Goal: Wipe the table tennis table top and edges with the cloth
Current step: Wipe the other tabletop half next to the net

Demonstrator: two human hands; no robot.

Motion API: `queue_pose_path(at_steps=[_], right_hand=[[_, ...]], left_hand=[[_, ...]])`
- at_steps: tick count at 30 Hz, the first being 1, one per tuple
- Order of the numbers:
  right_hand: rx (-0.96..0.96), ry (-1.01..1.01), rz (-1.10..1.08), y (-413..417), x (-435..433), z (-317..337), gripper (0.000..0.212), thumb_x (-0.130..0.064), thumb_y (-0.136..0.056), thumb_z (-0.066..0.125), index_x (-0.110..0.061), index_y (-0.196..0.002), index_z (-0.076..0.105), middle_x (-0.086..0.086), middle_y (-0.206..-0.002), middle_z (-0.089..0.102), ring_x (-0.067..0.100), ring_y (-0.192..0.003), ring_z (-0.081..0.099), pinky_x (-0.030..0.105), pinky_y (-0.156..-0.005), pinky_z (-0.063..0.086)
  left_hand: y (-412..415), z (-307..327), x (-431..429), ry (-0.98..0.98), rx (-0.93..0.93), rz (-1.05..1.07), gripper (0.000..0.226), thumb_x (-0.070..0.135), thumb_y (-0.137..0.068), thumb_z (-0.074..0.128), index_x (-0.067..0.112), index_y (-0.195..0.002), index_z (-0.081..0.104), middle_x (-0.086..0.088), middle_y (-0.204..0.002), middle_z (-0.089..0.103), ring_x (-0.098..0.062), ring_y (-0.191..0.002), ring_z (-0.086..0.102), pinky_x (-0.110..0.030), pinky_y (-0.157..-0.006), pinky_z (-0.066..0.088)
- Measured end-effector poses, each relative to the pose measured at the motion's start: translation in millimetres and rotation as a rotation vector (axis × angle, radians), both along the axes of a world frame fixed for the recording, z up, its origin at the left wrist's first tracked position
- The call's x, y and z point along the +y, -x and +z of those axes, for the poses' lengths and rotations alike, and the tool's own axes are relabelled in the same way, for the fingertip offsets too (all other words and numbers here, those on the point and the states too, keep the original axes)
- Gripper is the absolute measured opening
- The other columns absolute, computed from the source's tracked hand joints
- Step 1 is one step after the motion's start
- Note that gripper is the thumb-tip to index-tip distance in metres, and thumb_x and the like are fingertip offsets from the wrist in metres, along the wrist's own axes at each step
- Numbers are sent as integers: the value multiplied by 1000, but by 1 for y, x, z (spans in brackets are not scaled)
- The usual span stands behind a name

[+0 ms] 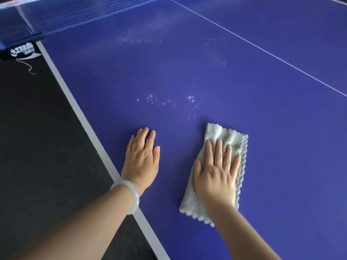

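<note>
Grey cloth [231,139], folded into a long rectangle with scalloped edges, flat on the blue surface [272,137] in the lower middle of the view. Right hand [217,175] palm-down on top of the cloth, fingers straight and slightly spread, pressing rather than gripping; far end and near corner of the cloth showing beyond the hand. Left hand [142,158] palm-down on the bare surface, just to the left of the cloth and apart from it, fingers straight and close together, holding nothing. Pale bracelet [129,196] on the left wrist, over the white edge line [75,102] that runs diagonally along the surface's left side. Shining droplets [169,102] on the surface just beyond both hands; fainter whitish smears [139,39] farther off, toward the net [56,15]. Thin white centre line [262,49] crossing the surface at upper right. Blue net across the upper left corner, with a black printed label [22,51] at its end and a loose string [26,66] hanging below. Dark floor [37,147] left of the edge line.
</note>
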State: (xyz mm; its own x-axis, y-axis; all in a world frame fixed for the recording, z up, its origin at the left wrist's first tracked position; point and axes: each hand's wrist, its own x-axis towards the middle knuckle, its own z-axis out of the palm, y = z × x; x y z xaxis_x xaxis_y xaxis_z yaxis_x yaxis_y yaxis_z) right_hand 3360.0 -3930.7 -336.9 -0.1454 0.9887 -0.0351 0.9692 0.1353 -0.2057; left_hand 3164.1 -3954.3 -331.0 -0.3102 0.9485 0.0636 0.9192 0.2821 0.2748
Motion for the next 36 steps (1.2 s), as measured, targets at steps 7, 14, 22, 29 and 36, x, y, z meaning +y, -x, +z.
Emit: queue_pose_path(at_steps=[7, 14, 22, 29, 36], right_hand=[[54, 31, 246, -5, -8, 4, 68, -42, -102, 19, -11, -160, 2, 7, -167, -4, 22, -154, -9, 40, -126, 0], [2, 16, -285, -100, 52, 3, 69, -45, -100, 17, -13, -160, 10, 9, -168, 6, 24, -155, -1, 41, -126, -2], [113, -21, 22, 31, -3, 7, 69, -40, -98, 28, -3, -156, 24, 16, -164, 19, 33, -153, 15, 46, -123, 11], [7, 26, -378, -33, 41, 5, 76, -50, -95, 11, -10, -160, 9, 13, -167, 8, 27, -155, 0, 44, -126, 1], [17, -6, -289, 116, 15, 7, 71, -42, -99, 18, -2, -157, 12, 18, -165, 7, 33, -154, 1, 45, -125, 2]], left_hand=[[0, 0, 0, 19, -3, 6, 49, 25, -103, 41, 9, -149, 41, -12, -156, 34, -27, -146, 29, -44, -122, 18], [-2, 0, 3, 52, 86, 14, 50, 30, -103, 34, 9, -148, 41, -12, -155, 34, -29, -145, 31, -47, -121, 22], [-2, 2, 5, 64, 109, 13, 54, 32, -99, 31, 7, -144, 47, -15, -153, 38, -33, -141, 37, -50, -117, 29], [2, 4, 4, 70, 69, -44, 62, 37, -97, 27, 3, -144, 47, -18, -150, 42, -35, -140, 40, -52, -116, 29], [19, 10, 1, -95, -367, -88, 50, 27, -95, 38, 6, -138, 55, -14, -149, 45, -36, -139, 41, -50, -113, 30]])
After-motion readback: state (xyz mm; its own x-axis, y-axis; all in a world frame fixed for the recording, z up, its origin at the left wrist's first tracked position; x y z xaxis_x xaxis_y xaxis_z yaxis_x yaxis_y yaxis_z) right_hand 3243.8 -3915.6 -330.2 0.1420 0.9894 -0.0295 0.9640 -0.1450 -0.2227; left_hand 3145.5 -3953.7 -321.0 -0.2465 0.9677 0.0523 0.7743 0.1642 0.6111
